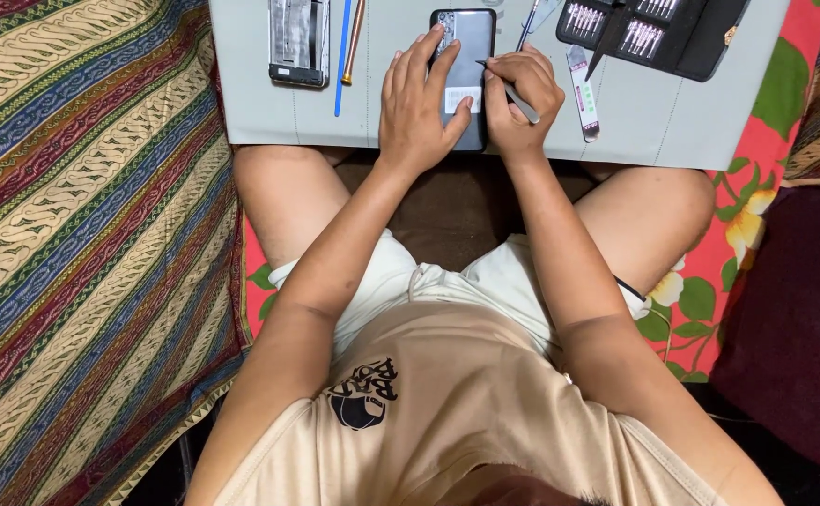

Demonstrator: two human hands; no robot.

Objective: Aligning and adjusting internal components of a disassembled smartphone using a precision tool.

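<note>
My left hand [416, 105] lies flat, pressing the dark glossy phone [466, 70] onto the grey surface [658, 122]; my right hand [519, 101] pinches a slim grey tool [515, 94] against it. Beyond my right hand, an open black case [658, 30] holds silver bits [583, 19].

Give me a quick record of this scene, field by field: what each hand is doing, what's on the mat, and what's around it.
left hand: flat on the dark phone, steadying it
right hand: holds a thin tool, tip at the phone's edge
surface: grey mat
left of phone: second phone part, blue stick, copper stick
right of phone: open bit case
surroundings: striped cloth
</note>
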